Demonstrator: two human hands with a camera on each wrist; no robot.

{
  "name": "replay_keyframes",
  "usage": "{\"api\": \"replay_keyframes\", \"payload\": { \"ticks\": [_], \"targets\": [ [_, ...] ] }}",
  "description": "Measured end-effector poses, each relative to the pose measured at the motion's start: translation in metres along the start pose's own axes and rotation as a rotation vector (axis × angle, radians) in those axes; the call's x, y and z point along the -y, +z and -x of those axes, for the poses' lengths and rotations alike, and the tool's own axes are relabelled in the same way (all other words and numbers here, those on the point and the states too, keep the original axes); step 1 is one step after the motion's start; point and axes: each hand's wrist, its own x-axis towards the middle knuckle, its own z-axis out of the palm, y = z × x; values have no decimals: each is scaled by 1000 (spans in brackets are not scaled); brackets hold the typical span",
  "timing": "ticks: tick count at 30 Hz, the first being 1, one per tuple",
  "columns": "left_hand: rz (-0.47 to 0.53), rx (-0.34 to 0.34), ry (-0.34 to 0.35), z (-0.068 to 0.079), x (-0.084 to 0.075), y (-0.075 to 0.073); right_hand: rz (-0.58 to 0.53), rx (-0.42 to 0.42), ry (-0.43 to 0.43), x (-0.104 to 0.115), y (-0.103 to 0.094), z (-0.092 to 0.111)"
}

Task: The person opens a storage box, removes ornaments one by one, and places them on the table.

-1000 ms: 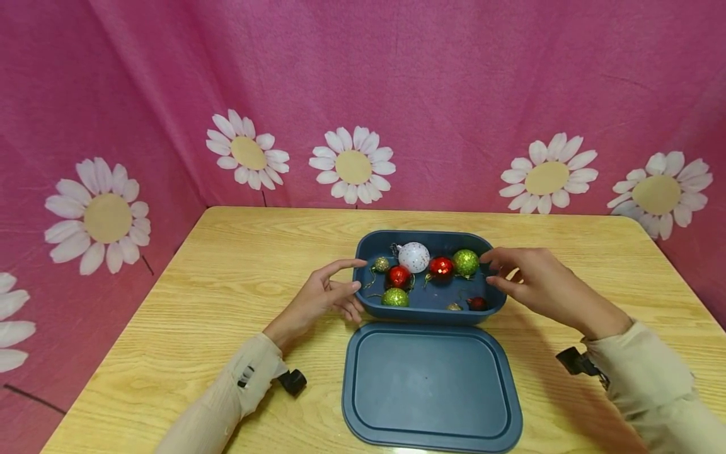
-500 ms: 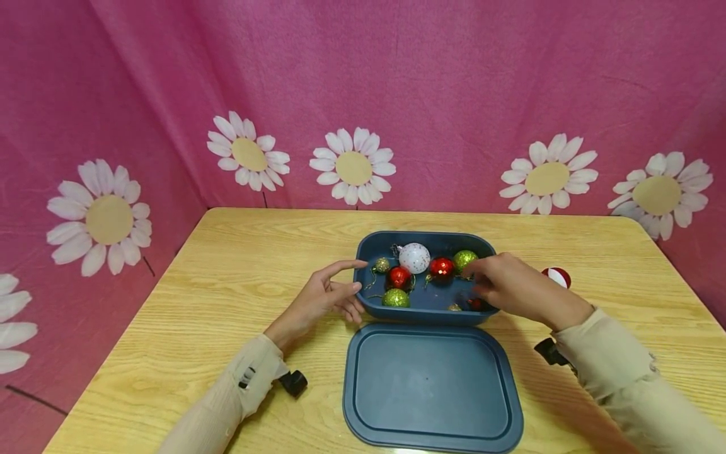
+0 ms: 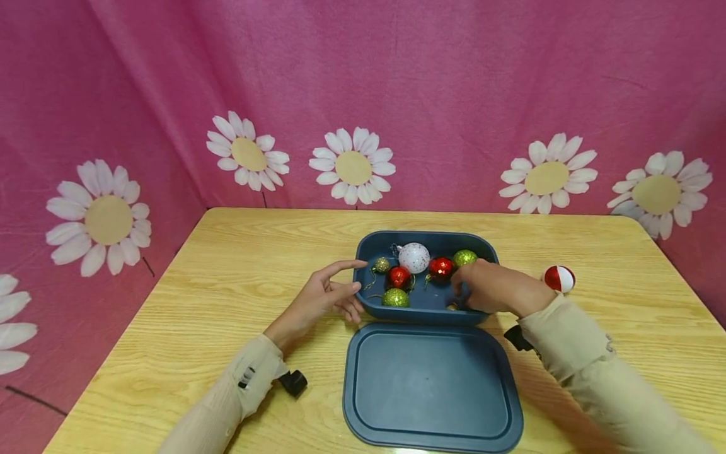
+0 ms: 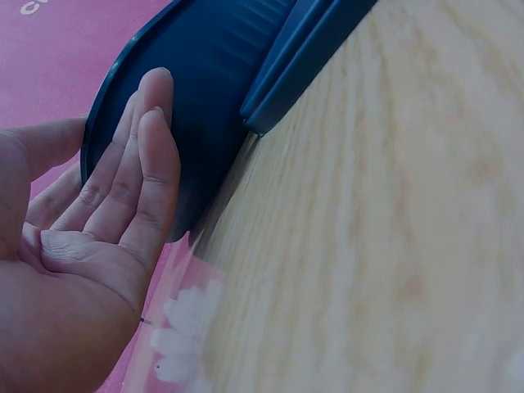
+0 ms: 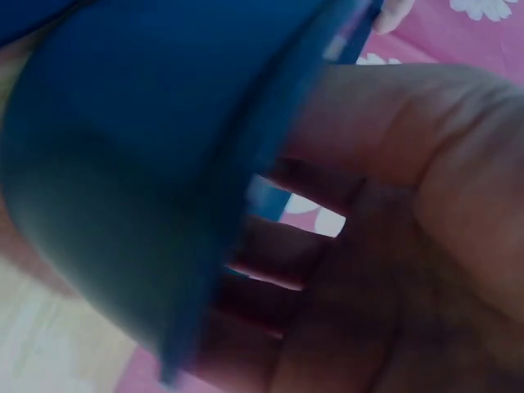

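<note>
A dark blue rectangular box [image 3: 420,316] holds several bauble ornaments. Among them are a white speckled bauble [image 3: 414,258], a shiny red one [image 3: 441,268] and a green glitter one [image 3: 395,297]. My right hand [image 3: 492,287] reaches over the box's right wall, fingers pointing down inside at the front right corner. In the right wrist view the box wall [image 5: 139,164] hides those fingertips, so I cannot tell whether they grip anything. The dark red bauble there is covered by the hand. At the box's left end my left hand [image 3: 317,295] rests with relaxed fingers at the rim.
The box's flat blue lid [image 3: 428,381] lies on the wooden table [image 3: 255,252] just in front of the box. Right of the box, beyond my right wrist, sits a red and white ball [image 3: 559,279]. A pink flowered cloth [image 3: 442,94] hangs behind the table.
My right hand has moved left and down from the box's right rim into its front right corner. The red and white ball has come into view behind it. My left hand stays put.
</note>
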Motion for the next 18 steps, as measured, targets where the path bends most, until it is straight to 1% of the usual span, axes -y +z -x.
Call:
{"api": "replay_keyframes", "payload": {
  "ticks": [3, 7, 14, 18],
  "targets": [
    [0, 2, 2, -1, 0, 0, -56, 23, 16, -3, 4, -2],
    [-2, 1, 0, -1, 0, 0, -104, 20, -7, -10, 8, -4],
    [-6, -3, -7, 1, -1, 0, -195, -28, -91, -20, 16, -4],
    [7, 3, -10, 0, -1, 0, -222, -70, -115, -21, 18, -3]
  ]
}}
